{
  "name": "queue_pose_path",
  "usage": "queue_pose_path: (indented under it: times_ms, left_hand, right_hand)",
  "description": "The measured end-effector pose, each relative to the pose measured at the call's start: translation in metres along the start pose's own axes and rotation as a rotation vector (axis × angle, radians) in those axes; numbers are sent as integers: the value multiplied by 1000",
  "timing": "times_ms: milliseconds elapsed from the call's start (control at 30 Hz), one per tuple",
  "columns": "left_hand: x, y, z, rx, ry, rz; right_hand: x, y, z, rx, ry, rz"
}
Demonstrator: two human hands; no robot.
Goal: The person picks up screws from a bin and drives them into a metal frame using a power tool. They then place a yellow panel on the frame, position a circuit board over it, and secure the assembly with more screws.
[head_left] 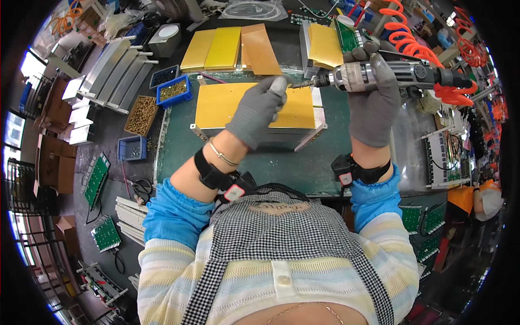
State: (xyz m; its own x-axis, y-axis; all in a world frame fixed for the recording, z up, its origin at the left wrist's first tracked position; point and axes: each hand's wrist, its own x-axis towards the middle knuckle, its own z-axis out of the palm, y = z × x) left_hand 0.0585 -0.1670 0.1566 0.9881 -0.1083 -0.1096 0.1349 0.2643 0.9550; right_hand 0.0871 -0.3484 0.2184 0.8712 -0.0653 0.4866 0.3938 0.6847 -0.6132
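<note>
**Driver bit points at pinched fingertips above a yellow-faced casing**

The right hand [374, 108] is wrapped around a pneumatic screwdriver [417, 74] at the right of the frame's upper half, its thumb up along the front of the body. The bit [306, 84] points left toward the left hand [259, 105], whose gloved fingers are bent in close together, thumb against them; whether they pinch something small, such as a screw, is too fine to tell. Below both, at upper centre, lies the rectangular metal casing [222, 108], yellow face up, pale posts at its corners.

The likeliest trouble is the bit slipping sideways: with fingertips this near, it could snag the glove, or skid and score the yellow face. Anything small in the fingers could drop if the pinch loosens. The orange coiled air hose [403, 38], at upper right, might tug the tool off line.

The blue screw bin [179, 101] stands left of the casing, so a wide leftward swing could knock it. Yellow panels [222, 51] crowd the casing's far side, and a green circuit board [346, 37] sits near the right hand. The easier room is toward the body, where green mat [281, 170] runs to the desk's front edge by the checked apron [276, 233].
</note>
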Motion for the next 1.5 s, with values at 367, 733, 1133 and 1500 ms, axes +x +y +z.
queue_pose_path:
  times_ms: [367, 733, 1133, 1500]
  left_hand:
    - [20, 19, -1, 1604, -238, 93]
    - [48, 28, 13, 1756, -455, -323]
    - [51, 22, 4, 1664, -408, -205]
    - [46, 16, 4, 1709, -463, -179]
  right_hand:
    - [22, 26, -15, -178, -155, 232]
    - [32, 53, -30, -337, -255, 274]
    - [40, 63, -16, -537, -373, 288]
    - [40, 67, -11, -510, -343, 330]
